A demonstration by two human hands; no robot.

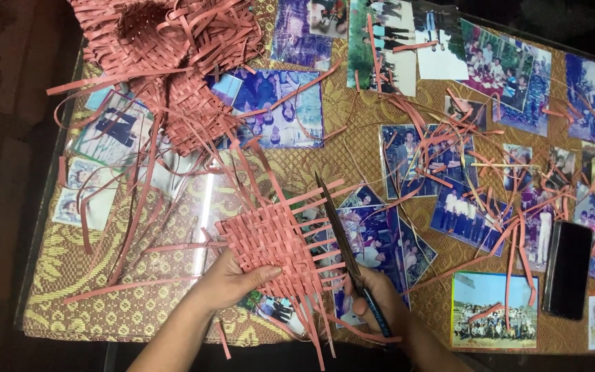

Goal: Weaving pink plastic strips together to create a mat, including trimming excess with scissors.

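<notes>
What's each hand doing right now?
Left hand: closed on the woven pink mat, holding it.
Right hand: closed on the scissors, blades by the mat's edge.

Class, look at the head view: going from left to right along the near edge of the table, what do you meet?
Left hand → woven pink mat → scissors → right hand → group photo → black phone.
</notes>
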